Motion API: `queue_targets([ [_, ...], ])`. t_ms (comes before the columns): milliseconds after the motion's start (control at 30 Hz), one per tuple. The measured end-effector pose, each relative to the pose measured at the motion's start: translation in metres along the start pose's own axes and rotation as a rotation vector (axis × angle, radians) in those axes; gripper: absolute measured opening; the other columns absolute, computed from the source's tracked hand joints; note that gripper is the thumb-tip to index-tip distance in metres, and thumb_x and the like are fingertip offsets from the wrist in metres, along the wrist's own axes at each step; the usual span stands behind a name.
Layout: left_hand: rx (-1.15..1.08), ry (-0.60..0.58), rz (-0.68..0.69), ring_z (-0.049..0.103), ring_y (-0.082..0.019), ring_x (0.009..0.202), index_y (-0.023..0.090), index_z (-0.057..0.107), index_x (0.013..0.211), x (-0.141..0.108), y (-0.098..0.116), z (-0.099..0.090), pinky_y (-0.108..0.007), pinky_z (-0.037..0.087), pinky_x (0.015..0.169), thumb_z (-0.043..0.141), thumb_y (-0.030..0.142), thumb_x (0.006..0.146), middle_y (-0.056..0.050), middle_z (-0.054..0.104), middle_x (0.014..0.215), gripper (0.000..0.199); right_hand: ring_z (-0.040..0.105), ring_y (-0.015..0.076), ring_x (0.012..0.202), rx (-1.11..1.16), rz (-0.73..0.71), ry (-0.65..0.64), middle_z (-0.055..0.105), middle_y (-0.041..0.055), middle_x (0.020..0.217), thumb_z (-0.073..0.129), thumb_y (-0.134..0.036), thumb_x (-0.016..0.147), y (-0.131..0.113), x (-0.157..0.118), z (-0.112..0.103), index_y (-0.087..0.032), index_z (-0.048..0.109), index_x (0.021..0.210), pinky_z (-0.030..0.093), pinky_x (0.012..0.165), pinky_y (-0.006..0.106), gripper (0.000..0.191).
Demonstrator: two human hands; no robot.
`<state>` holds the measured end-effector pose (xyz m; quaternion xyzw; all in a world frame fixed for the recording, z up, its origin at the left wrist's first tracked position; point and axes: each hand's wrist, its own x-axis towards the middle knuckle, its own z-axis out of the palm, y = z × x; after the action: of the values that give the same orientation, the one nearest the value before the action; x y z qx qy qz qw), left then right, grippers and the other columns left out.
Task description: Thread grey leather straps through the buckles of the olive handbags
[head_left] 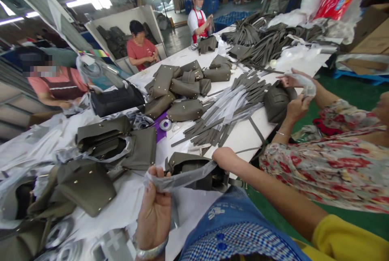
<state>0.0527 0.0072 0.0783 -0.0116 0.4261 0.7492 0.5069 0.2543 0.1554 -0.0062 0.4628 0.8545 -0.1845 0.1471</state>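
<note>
A strip of translucent plastic film [185, 180] stretches between my two hands, across the front of an olive-grey handbag [190, 159] lying on the table before me. My left hand [156, 208], palm up and with a bracelet at its wrist, pinches the strip's left end between thumb and fingers. At the bag's right side my right hand [224, 159] is closed on the other end; its fingertips are turned away from view. Left of this bag lie another handbag with film around its handle [103, 139] and a handbag with gold studs [86, 186].
Handbags are piled [179, 82] mid-table beside loose olive straps [212, 127]. A co-worker in a floral sleeve [328, 167] handles film and a bag close on my right. Several people work across the white table. Rolls of film [60, 232] lie at the lower left.
</note>
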Motion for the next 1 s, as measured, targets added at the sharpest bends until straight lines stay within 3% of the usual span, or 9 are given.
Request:
queue_targets([
  [167, 0.084, 0.097, -0.027, 0.062, -0.011, 0.103, 0.02, 0.064, 0.105, 0.047, -0.018, -0.034, -0.023, 0.053, 0.088, 0.034, 0.021, 0.095, -0.002, 0.066, 0.115, 0.031, 0.063, 0.0261, 0.096, 0.04, -0.035, 0.02, 0.069, 0.0136, 0.098, 0.058, -0.023, 0.079, 0.002, 0.017, 0.014, -0.018, 0.07, 0.095, 0.046, 0.079, 0.031, 0.02],
  [267, 0.3, 0.092, -0.155, 0.068, -0.015, 0.087, 0.016, 0.065, 0.098, 0.053, -0.023, -0.055, -0.025, 0.057, 0.071, 0.037, 0.041, 0.093, -0.008, 0.071, 0.1, 0.038, 0.061, 0.0246, 0.098, 0.137, -0.08, 0.061, 0.068, 0.0091, 0.103, 0.063, -0.033, 0.077, 0.016, 0.014, 0.019, -0.022, 0.066, 0.104, 0.045, 0.079, 0.029, 0.03],
  [367, 0.58, -0.069, -0.353, 0.065, -0.015, 0.058, 0.007, 0.065, 0.08, 0.034, -0.017, -0.056, -0.018, 0.046, 0.044, 0.036, 0.059, 0.087, -0.013, 0.069, 0.068, 0.06, 0.062, 0.022, 0.092, 0.369, -0.161, 0.089, 0.069, 0.0056, 0.099, 0.068, -0.035, 0.072, 0.033, 0.001, 0.017, -0.022, 0.066, 0.104, 0.043, 0.077, 0.027, 0.035],
  [467, 0.581, -0.38, -0.43, 0.056, -0.012, 0.044, 0.008, 0.063, 0.074, 0.008, -0.01, -0.03, -0.016, 0.034, 0.035, 0.027, 0.067, 0.084, -0.009, 0.062, 0.054, 0.069, 0.06, 0.0181, 0.08, 0.618, -0.223, -0.011, 0.068, 0.0019, 0.086, 0.068, -0.038, 0.07, 0.041, -0.017, 0.007, -0.02, 0.068, 0.098, 0.042, 0.07, 0.024, 0.034],
  [533, 0.554, -0.587, -0.314, 0.062, -0.015, 0.056, 0.013, 0.064, 0.086, -0.003, -0.011, -0.001, -0.02, 0.043, 0.042, 0.028, 0.066, 0.084, -0.01, 0.067, 0.069, 0.064, 0.057, 0.0142, 0.068, 0.77, -0.242, -0.172, 0.066, 0.0002, 0.075, 0.066, -0.043, 0.071, 0.037, -0.03, -0.002, -0.017, 0.069, 0.092, 0.041, 0.061, 0.022, 0.033],
  [600, 0.731, -0.775, -0.042, 0.064, -0.022, 0.089, 0.019, 0.062, 0.104, -0.006, -0.02, 0.028, -0.03, 0.053, 0.068, 0.043, 0.059, 0.084, -0.011, 0.068, 0.101, 0.049, 0.051, 0.0102, 0.057, 0.903, -0.27, -0.343, 0.061, -0.0011, 0.065, 0.063, -0.048, 0.073, 0.028, -0.04, -0.011, -0.014, 0.069, 0.087, 0.037, 0.051, 0.02, 0.037],
  [700, 1.292, -1.003, 0.381, 0.05, -0.027, 0.117, 0.025, 0.057, 0.119, 0.007, -0.039, 0.059, -0.041, 0.038, 0.1, 0.058, 0.047, 0.08, -0.01, 0.058, 0.125, 0.045, 0.045, 0.0071, 0.048, 1.029, -0.371, -0.46, 0.055, -0.0032, 0.058, 0.061, -0.051, 0.075, 0.013, -0.05, -0.025, -0.012, 0.066, 0.085, 0.035, 0.046, 0.019, 0.04],
  [833, 1.833, -1.115, 0.482, 0.061, -0.024, 0.092, 0.024, 0.063, 0.11, 0.039, -0.048, 0.059, -0.035, 0.043, 0.083, 0.047, 0.052, 0.085, -0.008, 0.069, 0.098, 0.04, 0.053, 0.0095, 0.052, 1.067, -0.38, -0.447, 0.058, -0.0026, 0.059, 0.062, -0.045, 0.075, 0.015, -0.061, -0.036, -0.013, 0.064, 0.086, 0.041, 0.049, 0.02, 0.034],
  [1000, 2.027, -1.01, 0.459, 0.062, -0.018, 0.079, 0.024, 0.069, 0.087, 0.067, -0.016, 0.035, -0.026, 0.038, 0.068, 0.039, 0.05, 0.089, -0.003, 0.07, 0.085, 0.04, 0.062, 0.0151, 0.065, 0.999, -0.205, -0.285, 0.066, 0.0028, 0.067, 0.056, -0.045, 0.078, 0.035, -0.086, -0.036, -0.019, 0.067, 0.081, 0.047, 0.055, 0.024, 0.028],
])
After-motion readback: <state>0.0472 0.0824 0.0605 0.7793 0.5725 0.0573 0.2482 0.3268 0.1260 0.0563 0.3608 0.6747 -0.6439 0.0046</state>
